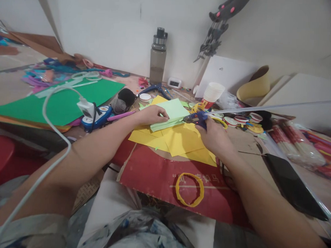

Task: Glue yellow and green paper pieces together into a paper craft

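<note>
My left hand (155, 114) is on the light green paper (177, 108), its curled fingers gripping the paper near a folded strip along the front edge. My right hand (215, 137) is closed round a blue hot glue gun (200, 119). The gun's nozzle points left and meets or nearly meets the strip; contact is hard to tell. A long clear glue stick (254, 107) juts from its back to the right. Under the green paper lie overlapping yellow sheets (178, 139) on a red cardboard (152, 171). A yellow ring (190, 189) rests on the cardboard nearer to me.
Green card sheets (101, 90) and a blue power strip (98, 117) with a white cable lie left. Behind stand a water bottle (157, 59), a small clock (174, 82) and paper cups (213, 92). A black phone-like slab (294, 184) lies right.
</note>
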The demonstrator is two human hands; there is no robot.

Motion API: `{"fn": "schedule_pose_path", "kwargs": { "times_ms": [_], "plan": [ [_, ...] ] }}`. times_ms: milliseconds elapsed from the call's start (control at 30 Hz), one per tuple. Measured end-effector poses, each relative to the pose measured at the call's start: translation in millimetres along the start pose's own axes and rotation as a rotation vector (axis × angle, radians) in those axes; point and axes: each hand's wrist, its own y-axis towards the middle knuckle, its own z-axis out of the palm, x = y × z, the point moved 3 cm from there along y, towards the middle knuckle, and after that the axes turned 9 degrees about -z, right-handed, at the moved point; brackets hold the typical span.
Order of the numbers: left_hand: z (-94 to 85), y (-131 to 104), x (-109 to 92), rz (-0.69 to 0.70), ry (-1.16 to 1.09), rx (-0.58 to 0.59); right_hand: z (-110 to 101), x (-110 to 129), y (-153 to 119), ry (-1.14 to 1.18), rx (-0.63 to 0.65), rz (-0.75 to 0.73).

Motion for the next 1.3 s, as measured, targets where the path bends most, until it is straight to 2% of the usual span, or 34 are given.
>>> {"fn": "schedule_pose_path", "kwargs": {
  "times_ms": [233,467,733,900,1100,1300],
  "plan": [
    [-0.8,0.6,-0.3,-0.002,0.039,-0.009,1.4,-2.5,2.8,-0.029,-0.026,0.057],
    [-1.9,-1.8,-3.2,0.002,0.040,0.003,-4.5,7.4,-3.8,0.013,0.046,0.024],
    [-2.6,-2.5,-4.5,0.016,0.041,0.014,-7.7,-15.1,2.2,-0.092,0.010,0.118],
    [-0.8,0.3,0.8,0.046,0.016,0.012,-6.9,-19.7,2.6,-0.105,-0.055,0.060],
    [-1.9,-1.2,-2.2,0.034,0.029,0.022,-9.4,-10.9,0.2,-0.085,0.017,0.075],
    [-2.2,-0.6,-3.2,0.002,0.046,0.014,-0.1,-14.1,4.6,-0.080,-0.021,0.066]
  ]
}}
